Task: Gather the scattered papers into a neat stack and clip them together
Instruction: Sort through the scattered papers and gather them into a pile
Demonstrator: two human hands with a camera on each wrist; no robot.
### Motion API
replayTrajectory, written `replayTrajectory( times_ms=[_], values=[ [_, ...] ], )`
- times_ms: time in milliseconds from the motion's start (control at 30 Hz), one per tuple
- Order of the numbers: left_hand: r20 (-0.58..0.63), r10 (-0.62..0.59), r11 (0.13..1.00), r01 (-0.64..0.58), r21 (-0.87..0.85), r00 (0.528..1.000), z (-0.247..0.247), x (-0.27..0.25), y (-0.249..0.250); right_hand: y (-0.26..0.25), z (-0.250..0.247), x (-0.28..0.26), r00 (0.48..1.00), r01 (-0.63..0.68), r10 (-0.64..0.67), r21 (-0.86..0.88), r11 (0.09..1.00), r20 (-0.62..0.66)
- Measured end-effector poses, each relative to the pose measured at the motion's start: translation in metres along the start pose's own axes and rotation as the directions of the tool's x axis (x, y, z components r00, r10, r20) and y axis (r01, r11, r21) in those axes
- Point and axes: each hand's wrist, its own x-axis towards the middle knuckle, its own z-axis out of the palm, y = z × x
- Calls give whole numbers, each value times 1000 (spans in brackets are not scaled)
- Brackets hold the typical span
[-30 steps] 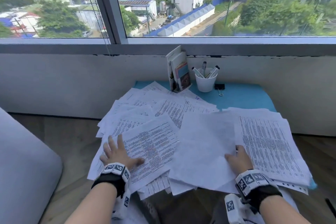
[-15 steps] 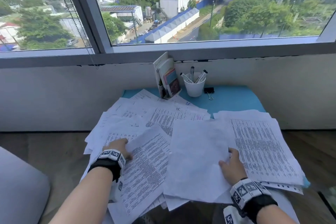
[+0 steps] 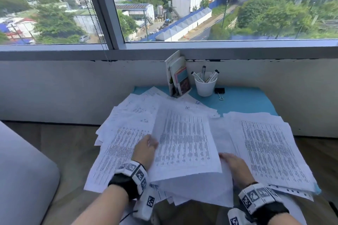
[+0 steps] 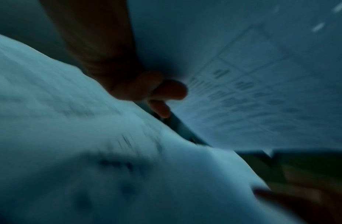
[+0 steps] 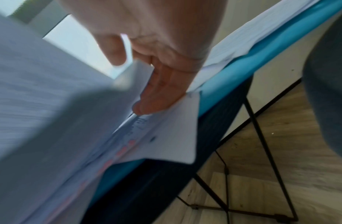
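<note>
Now that my left hand has pinched a printed sheet up and swung it mid-table, right hand gripping the blank sheet, gathering's underway.

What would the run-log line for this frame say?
stage: gathering | left hand: grips lifted printed sheet | right hand: under its other edge | binder clip: unused on table
</note>
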Motion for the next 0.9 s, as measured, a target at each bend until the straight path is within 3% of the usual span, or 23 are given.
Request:
replayTrajectory(
  times_ms=[100,200,300,367,433,500,567,633,767,900],
  values=[
    [101,13,990,-27,141,995,43,-9,-8,1,4,1,989,-139,121,265,954,84],
    [180,29,977,-66,204,983,55,-14,-13,5,2,3,987,-144,126,214,966,96],
    [13,66,962,-67,265,998,30,-5,-23,7,-1,1,997,-75,73,71,995,22],
    [-189,2,929,69,364,982,2,8,-43,12,0,0,999,-43,42,-14,999,-8],
    [-351,-214,833,358,421,912,-34,17,-67,14,4,1,1000,-15,13,-94,995,-29],
    [-377,-429,726,561,397,821,-66,20,-87,16,6,1,999,-18,12,-150,989,-39],
    [-271,-537,732,601,320,799,-85,24,-106,12,8,-1,999,-11,1,-187,982,-54],
    [-206,-545,744,582,327,813,-93,26,-116,11,9,-1,998,-8,-5,-215,977,-60],
    [-325,-453,741,553,380,830,-96,20,-115,8,9,-4,998,-33,22,-210,977,-52],
    [-355,-398,727,527,440,846,-112,14,-103,3,8,-8,999,-6,-4,-213,977,-44]
  ],
)
